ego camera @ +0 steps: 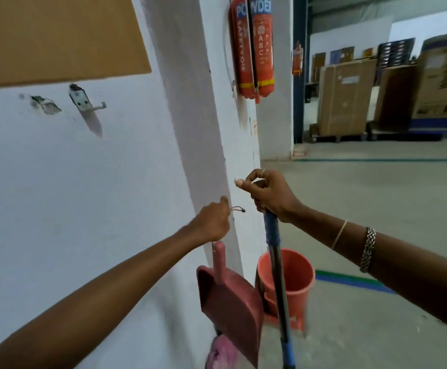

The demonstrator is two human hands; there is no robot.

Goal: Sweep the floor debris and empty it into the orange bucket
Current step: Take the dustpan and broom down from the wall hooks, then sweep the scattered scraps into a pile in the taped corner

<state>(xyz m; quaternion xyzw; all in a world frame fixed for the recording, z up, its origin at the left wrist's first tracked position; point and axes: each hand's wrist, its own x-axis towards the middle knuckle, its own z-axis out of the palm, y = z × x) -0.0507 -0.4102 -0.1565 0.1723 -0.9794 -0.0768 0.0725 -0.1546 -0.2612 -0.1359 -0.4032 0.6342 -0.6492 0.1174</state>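
My right hand (270, 195) grips the top of a broom handle (276, 262), a dark pole with a blue grip, held upright next to the white wall. My left hand (214, 222) is closed on a thin cord loop (237, 209) and the top of a dull red dustpan (230, 302), which hangs handle-up against the wall. The orange bucket (294, 278) stands on the floor behind the broom handle, close to the wall's corner. A small hook or nail (235, 179) sticks out of the wall just left of my right thumb. The broom's head is out of view.
Two red fire extinguishers (254, 46) hang on the wall above. A metal wall hook (86, 102) sits at upper left under a brown board. Pink cloth (221, 352) lies below the dustpan. Large cardboard boxes (344, 99) on pallets stand at far right, across the grey floor (376, 209).
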